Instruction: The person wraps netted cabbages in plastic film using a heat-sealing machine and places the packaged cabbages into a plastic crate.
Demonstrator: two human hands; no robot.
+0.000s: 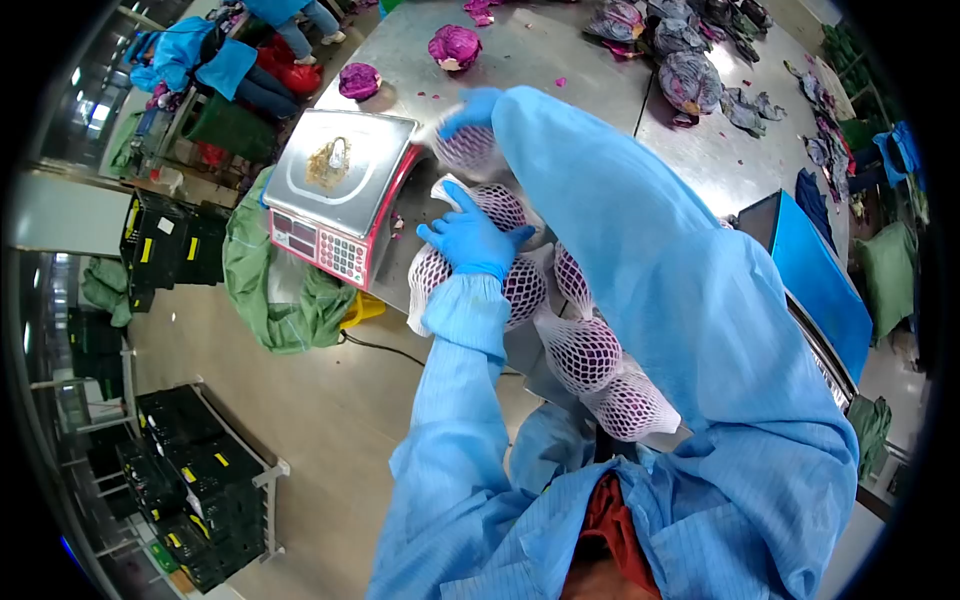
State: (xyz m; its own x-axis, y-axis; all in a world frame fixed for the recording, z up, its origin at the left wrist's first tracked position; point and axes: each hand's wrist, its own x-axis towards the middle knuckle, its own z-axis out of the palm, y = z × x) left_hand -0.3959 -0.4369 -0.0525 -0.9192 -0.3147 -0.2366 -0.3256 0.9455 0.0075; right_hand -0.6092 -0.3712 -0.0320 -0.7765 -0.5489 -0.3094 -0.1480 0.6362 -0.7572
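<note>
My left hand (470, 238), in a blue glove, lies with fingers spread over red cabbages in white foam nets. One netted cabbage (498, 207) is beside its fingers, and another netted cabbage (523, 290) sits under its thumb side. My right hand (474, 110), gloved too and smeared by motion, grips the top of a blurred netted cabbage (468, 150) beside the scale. More netted cabbages (583, 355) line the table edge near my body, partly hidden by my right sleeve.
A red-framed scale (340, 170) stands left of the cabbages. Bare red cabbages (455, 47) and dark outer leaves (745, 110) lie across the metal table (570, 95). A blue bin (815, 280) is at right. Black crates (200, 480) are stacked at lower left; co-workers (190, 60) are at upper left.
</note>
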